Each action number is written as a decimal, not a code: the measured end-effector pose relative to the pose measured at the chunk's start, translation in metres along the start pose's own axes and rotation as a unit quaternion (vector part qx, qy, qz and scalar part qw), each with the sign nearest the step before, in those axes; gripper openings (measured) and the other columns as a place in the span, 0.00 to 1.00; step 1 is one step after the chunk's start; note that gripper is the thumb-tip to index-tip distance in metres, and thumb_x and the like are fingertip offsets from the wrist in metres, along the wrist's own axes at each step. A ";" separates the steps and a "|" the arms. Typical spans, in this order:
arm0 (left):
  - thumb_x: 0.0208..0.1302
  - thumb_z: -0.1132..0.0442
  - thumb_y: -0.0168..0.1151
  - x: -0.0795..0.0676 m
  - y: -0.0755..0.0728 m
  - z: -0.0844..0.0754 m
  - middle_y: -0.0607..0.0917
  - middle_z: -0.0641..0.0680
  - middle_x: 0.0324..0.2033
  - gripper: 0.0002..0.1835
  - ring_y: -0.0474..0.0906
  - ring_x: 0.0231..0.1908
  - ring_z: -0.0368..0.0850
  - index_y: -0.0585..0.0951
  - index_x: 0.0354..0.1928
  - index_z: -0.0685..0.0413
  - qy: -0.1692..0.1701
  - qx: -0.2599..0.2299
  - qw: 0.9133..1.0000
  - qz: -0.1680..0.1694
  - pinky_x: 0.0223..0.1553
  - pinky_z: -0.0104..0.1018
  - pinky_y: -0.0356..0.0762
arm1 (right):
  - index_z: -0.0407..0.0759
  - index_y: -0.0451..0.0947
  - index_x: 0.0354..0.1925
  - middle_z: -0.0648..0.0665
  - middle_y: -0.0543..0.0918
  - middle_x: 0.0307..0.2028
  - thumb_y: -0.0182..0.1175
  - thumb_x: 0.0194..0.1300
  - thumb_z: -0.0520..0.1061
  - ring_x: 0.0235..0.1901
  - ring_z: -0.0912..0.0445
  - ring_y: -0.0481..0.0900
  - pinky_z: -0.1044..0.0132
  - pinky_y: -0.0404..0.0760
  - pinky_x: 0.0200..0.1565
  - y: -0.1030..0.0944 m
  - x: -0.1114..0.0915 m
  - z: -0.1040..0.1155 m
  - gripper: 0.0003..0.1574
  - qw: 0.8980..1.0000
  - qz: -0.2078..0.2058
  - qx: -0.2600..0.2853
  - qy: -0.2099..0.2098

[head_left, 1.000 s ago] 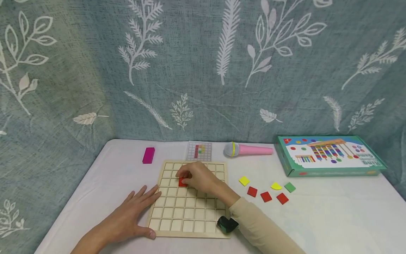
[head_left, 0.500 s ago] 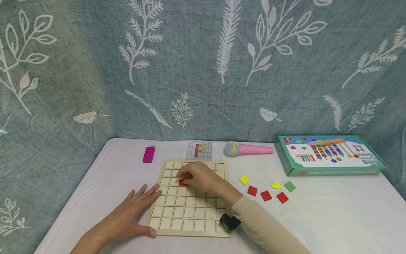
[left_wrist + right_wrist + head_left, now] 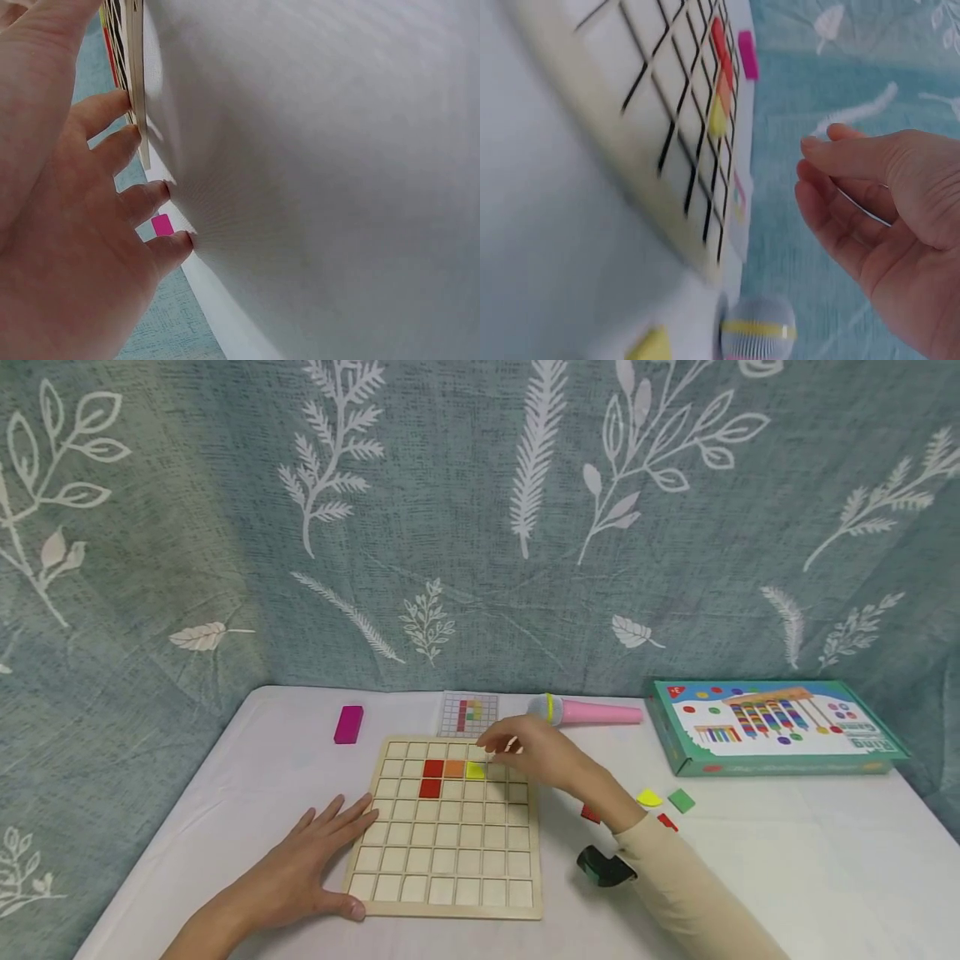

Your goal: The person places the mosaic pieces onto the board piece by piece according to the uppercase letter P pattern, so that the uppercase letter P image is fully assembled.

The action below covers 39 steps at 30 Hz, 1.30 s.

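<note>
A wooden grid board [image 3: 442,910] lies on the white table. In its cells sit two red square tiles, the upper red tile [image 3: 433,768] and the lower red tile [image 3: 430,788], then an orange tile [image 3: 453,768] and a yellow tile [image 3: 476,770] along one row. My left hand [image 3: 296,872] rests spread beside the board, fingertips at its left edge; the left wrist view shows two fingers touching the board's side. Above the board's upper right part hovers my right hand [image 3: 543,752], fingers loosely bent. The right wrist view shows nothing between its fingers [image 3: 832,154].
Right of the board lie a yellow quarter-round piece [image 3: 649,797], a green tile [image 3: 681,800] and red tiles [image 3: 667,822], partly behind my right arm. Beyond the board are a printed grid card [image 3: 468,714], a pink microphone [image 3: 600,712], a magenta block [image 3: 348,725] and a game box [image 3: 780,731].
My right hand has let go of the lower red tile, which stays in its cell. It has moved right and up, uncovering the upper row of tiles. My left hand stays put.
</note>
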<state>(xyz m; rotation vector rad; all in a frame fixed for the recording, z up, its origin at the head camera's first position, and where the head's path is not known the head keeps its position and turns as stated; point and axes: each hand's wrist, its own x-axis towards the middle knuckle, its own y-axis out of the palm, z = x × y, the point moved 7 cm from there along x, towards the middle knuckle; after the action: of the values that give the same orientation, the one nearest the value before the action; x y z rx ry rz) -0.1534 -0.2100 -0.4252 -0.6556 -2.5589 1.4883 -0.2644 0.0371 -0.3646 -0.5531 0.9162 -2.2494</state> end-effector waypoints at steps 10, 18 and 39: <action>0.32 0.29 0.71 0.000 0.000 -0.001 0.61 0.58 0.73 0.62 0.48 0.72 0.70 0.67 0.71 0.54 0.014 0.008 1.000 -0.009 0.67 0.71 0.43 | 0.35 0.83 0.45 0.44 0.86 0.39 0.64 0.60 0.30 0.38 0.56 0.81 0.65 0.83 0.42 -0.025 -0.050 -0.032 0.13 0.998 -0.030 -0.037 0.046; 0.33 0.28 0.70 0.000 0.000 -0.001 0.61 0.58 0.73 0.62 0.49 0.71 0.71 0.67 0.71 0.55 0.018 0.009 1.000 -0.010 0.66 0.72 0.44 | 0.36 0.84 0.43 0.47 0.86 0.37 0.66 0.58 0.32 0.35 0.57 0.82 0.64 0.84 0.40 -0.031 -0.094 -0.056 0.12 0.992 -0.052 -0.066 0.097; 0.34 0.28 0.69 -0.002 -0.001 -0.001 0.62 0.58 0.73 0.61 0.49 0.71 0.71 0.67 0.71 0.55 0.033 0.007 0.999 -0.023 0.65 0.72 0.45 | 0.37 0.84 0.42 0.51 0.85 0.34 0.68 0.53 0.28 0.34 0.61 0.79 0.69 0.84 0.37 -0.020 -0.121 -0.050 0.16 0.991 -0.061 -0.062 0.103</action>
<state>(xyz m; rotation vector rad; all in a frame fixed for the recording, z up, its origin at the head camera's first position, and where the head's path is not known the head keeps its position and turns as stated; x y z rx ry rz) -0.1517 -0.2106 -0.4239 -0.6284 -2.4954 1.4449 -0.2165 0.1555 -0.4000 -0.4468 1.1594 -2.4046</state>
